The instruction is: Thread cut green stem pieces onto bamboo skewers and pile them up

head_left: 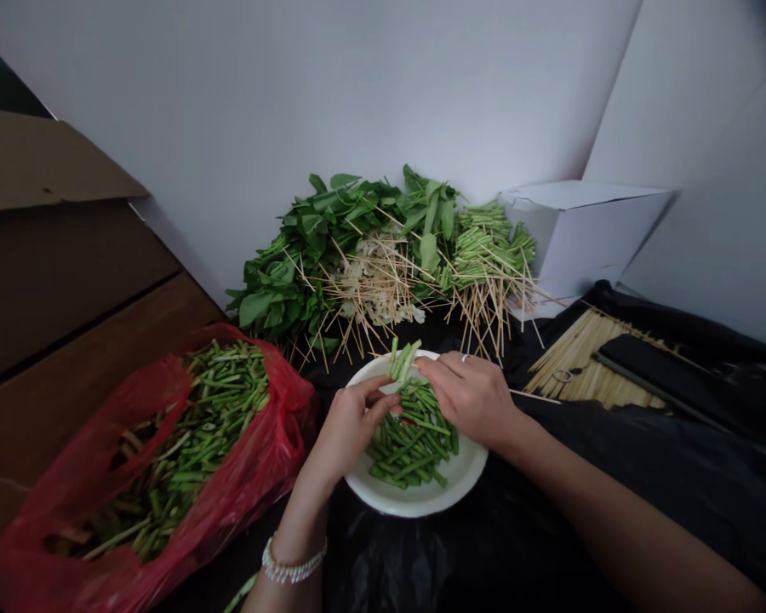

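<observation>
A white bowl [421, 498] on the black-covered surface holds cut green stems [408, 447]. Both my hands are over the bowl. My left hand [351, 426] has its fingers curled onto the stems at the bowl's left side. My right hand [469, 396] reaches in from the right and pinches a few green stem pieces [403, 358] that stick up past the bowl's far rim. A beaded bracelet sits on my left wrist and a ring on my right hand.
A red plastic bag [134, 485] of cut green stems lies at left. Behind the bowl lie leafy greens [312, 255], skewered stems [491, 247] and loose bamboo skewers [574, 358]. A white box [580, 230] stands at the back right against the wall.
</observation>
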Demonstrator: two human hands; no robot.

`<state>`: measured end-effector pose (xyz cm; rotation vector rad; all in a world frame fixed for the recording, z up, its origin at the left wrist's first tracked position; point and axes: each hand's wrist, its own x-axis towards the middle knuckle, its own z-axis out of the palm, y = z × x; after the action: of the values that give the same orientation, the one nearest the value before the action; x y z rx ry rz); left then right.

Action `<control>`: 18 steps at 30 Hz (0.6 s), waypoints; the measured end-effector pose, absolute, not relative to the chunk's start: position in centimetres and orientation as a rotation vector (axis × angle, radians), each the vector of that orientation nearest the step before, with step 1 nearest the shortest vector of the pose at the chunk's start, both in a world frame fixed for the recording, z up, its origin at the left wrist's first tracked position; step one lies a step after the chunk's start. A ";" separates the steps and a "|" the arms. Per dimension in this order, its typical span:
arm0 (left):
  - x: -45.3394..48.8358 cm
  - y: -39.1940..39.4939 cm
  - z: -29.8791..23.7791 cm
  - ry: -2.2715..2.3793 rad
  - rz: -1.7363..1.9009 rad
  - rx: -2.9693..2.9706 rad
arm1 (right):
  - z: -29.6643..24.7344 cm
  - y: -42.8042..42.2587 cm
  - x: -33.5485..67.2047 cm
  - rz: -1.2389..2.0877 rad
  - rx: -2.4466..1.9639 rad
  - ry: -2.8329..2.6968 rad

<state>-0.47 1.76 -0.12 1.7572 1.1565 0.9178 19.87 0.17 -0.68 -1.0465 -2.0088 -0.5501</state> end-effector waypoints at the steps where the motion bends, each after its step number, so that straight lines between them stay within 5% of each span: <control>1: -0.4 1.8 0.0 1.129 0.943 1.687 | -0.6 0.2 19.9 -0.553 -1.048 -2.002; 18: -1.0 2.4 1.1 0.824 1.216 0.761 | -1.0 0.1 19.6 -0.534 -1.029 -2.043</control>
<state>-0.97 2.40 1.05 0.7610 0.8237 1.2164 19.61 0.13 -0.98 -1.0291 -2.0427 -0.5342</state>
